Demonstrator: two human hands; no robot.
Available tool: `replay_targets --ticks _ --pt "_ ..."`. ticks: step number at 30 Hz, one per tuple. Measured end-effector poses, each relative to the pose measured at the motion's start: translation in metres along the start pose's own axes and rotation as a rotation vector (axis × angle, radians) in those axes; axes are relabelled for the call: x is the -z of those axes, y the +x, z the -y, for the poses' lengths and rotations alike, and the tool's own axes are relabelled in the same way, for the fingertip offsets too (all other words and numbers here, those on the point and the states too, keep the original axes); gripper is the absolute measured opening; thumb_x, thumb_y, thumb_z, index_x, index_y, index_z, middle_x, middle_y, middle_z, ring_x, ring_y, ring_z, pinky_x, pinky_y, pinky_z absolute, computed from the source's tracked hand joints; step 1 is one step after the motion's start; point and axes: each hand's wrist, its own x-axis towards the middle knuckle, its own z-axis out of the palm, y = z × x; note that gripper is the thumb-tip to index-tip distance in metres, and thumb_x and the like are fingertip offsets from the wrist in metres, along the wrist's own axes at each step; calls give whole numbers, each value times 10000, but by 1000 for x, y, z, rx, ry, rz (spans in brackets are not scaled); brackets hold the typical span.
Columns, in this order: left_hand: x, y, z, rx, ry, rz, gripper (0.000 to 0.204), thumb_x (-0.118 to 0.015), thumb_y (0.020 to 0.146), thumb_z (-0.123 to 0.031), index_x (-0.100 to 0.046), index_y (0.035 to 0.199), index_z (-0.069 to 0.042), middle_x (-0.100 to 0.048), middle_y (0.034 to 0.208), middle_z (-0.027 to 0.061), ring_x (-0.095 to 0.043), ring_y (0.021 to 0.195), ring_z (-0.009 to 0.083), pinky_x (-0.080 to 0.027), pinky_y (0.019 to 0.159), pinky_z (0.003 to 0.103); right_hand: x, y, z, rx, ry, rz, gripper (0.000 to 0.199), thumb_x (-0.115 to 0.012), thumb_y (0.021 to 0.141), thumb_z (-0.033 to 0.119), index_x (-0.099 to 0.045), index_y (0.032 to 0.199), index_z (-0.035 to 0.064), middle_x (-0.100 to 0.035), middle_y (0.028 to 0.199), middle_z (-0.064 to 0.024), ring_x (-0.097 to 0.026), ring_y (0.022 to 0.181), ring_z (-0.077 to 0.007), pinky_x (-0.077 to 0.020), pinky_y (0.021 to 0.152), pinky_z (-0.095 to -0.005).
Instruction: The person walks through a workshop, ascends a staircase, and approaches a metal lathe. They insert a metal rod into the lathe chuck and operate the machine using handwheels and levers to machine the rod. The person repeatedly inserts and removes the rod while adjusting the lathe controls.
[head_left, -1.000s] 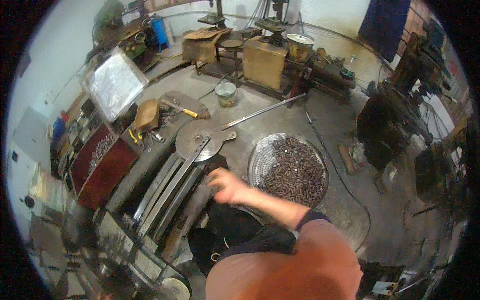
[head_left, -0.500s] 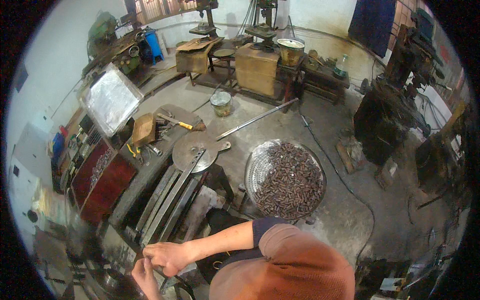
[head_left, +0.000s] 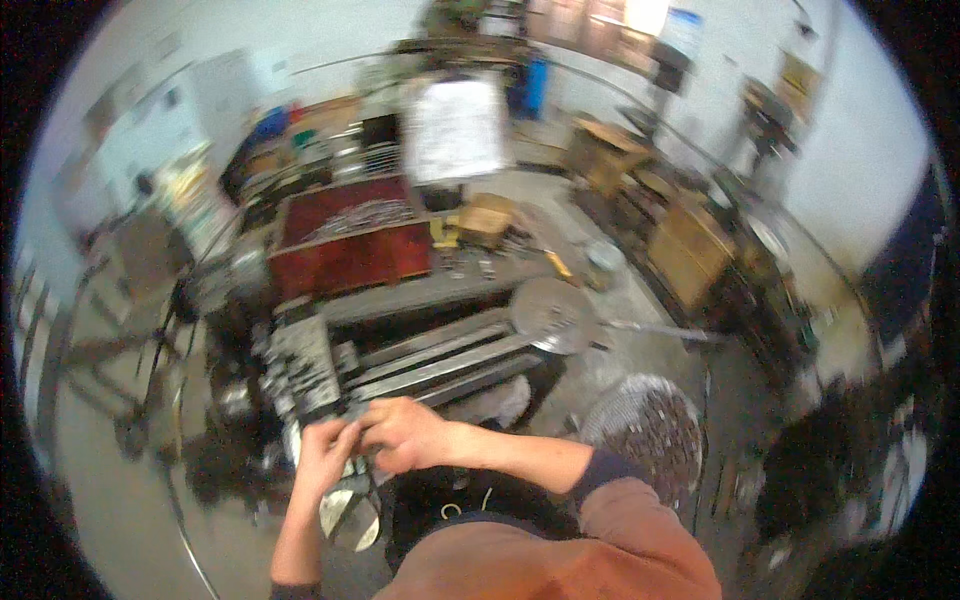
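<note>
My left hand [head_left: 326, 452] and my right hand [head_left: 408, 434] meet fingertip to fingertip in front of a lathe. Both have closed fingers, and whatever they may pinch is hidden behind them and blurred. Just beyond, the lathe carriage [head_left: 306, 362] stands at the left end of long metal bed rails [head_left: 440, 370]. Over the right end of these rails lies a round metal plate [head_left: 553, 312]. Below my hands is a pale rounded part [head_left: 350, 518] of the machine.
Behind the lathe is a dark red box [head_left: 350, 262] with small metal pieces inside. Beside it are a small cardboard box [head_left: 487, 216] and a yellow-handled tool [head_left: 558, 264]. A perforated basin [head_left: 608, 412] of small brown cylinders sits on the right, near my right elbow. A bucket [head_left: 604, 257] stands farther back.
My view has swung left, so the lathe and red box now lie nearer the middle. My hands remain together, and more of my left forearm shows.
</note>
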Motion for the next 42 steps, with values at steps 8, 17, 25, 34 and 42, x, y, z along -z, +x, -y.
replay_targets --ticks 8,17,25,34,42 --pt "104 -85 43 169 49 -297 194 -551 768 -162 -579 850 11 -574 657 65 -532 555 113 -428 519 256 -18 73 -16 164 -57 131 266 -600 501 204 -617 722 57 -586 824 -99 -531 750 -270 -449 638 -366" --pt "191 -284 120 691 736 -894 222 -522 703 -51 -564 919 -21 -593 778 153 -579 678 273 -444 613 309 -92 183 -58 -16 -529 406 233 -560 498 199 -664 679 95 -612 786 -58 -497 885 -227 -380 758 -333" --pt "144 -319 141 758 337 -950 321 -635 671 -186 -537 889 26 -513 615 139 -535 577 222 -419 557 335 -107 194 -58 -140 -569 634 247 -555 499 209 -677 708 160 -616 764 -43 -513 869 -203 -346 780 -321" --pt "148 -315 144 914 619 -808 255 -627 643 -178 -465 700 11 -527 639 203 -516 647 376 -406 555 417 -102 201 -48 -183 -473 683 315 -557 503 210 -671 790 146 -607 801 -108 -520 881 -225 -332 805 -344" --pt "153 -328 158 1030 981 -709 102 -535 610 -83 -535 695 -28 -542 630 187 -546 657 353 -440 563 411 -102 203 -43 -190 -477 718 318 -553 504 213 -672 791 145 -599 814 -109 -516 874 -249 -357 802 -358"
